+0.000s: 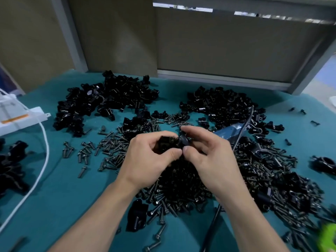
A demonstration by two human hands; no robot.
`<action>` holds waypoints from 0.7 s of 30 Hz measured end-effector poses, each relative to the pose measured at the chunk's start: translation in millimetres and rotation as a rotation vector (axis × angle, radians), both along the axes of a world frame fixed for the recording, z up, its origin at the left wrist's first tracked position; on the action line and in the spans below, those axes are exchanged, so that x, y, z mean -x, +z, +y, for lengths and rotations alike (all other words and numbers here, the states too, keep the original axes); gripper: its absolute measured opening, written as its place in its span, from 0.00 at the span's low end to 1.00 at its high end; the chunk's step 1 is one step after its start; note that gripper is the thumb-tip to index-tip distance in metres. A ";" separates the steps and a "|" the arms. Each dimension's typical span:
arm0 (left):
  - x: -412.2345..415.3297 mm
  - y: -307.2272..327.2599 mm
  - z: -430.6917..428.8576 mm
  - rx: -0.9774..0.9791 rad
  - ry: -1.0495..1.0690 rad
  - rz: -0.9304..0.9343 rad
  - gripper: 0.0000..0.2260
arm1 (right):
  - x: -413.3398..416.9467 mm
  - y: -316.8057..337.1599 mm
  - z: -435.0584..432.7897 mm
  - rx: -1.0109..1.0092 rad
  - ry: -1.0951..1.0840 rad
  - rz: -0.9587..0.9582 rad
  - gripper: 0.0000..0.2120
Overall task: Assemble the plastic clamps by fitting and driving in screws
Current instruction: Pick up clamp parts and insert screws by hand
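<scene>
Over the middle of the teal table, my left hand (148,159) grips a black plastic clamp half (166,143) between thumb and fingers. My right hand (206,155) pinches a second black clamp piece (184,140) against it, and the two parts touch. Whether a screw sits in them is hidden by my fingers. Below my hands lies a big heap of dark screws (180,186). Piles of black clamp parts lie at the back left (109,99) and back right (223,104).
A blue-bodied power screwdriver (231,130) with a black cable lies right of my hands. A white box (20,115) and white cord (43,160) are at the left. More clamps (12,164) sit at the left edge, a green object (327,239) at the lower right.
</scene>
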State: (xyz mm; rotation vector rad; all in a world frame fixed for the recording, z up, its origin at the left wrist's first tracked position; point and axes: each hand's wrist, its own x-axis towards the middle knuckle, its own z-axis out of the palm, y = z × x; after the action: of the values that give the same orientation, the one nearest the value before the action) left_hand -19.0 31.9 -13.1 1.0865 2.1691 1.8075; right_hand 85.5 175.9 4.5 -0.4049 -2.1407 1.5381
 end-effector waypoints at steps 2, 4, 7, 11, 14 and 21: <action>1.4 0.5 0.0 -0.001 -0.030 -0.033 0.09 | -2.2 -1.3 2.0 -0.003 -0.007 -0.017 0.22; 2.5 0.5 0.1 0.012 -0.064 -0.045 0.07 | -3.2 -2.0 4.0 0.057 -0.009 0.005 0.20; 0.6 0.6 0.8 0.051 -0.114 -0.045 0.06 | -2.8 -2.2 6.5 0.266 0.008 0.057 0.16; -1.6 2.4 0.1 0.040 -0.148 -0.099 0.07 | -5.6 0.2 6.3 0.298 0.147 0.014 0.20; 0.5 4.6 -3.7 -0.022 -0.247 -0.181 0.07 | -10.3 4.8 8.5 0.197 0.251 -0.051 0.20; -4.3 8.6 -2.8 -0.093 -0.271 -0.351 0.10 | -9.5 -1.6 4.3 0.021 0.075 0.073 0.04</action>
State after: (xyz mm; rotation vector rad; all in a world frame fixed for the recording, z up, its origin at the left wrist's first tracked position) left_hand -14.7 29.2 -4.5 0.9401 1.6707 1.8256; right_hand 95.1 180.2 2.9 -0.2739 -2.1074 1.5930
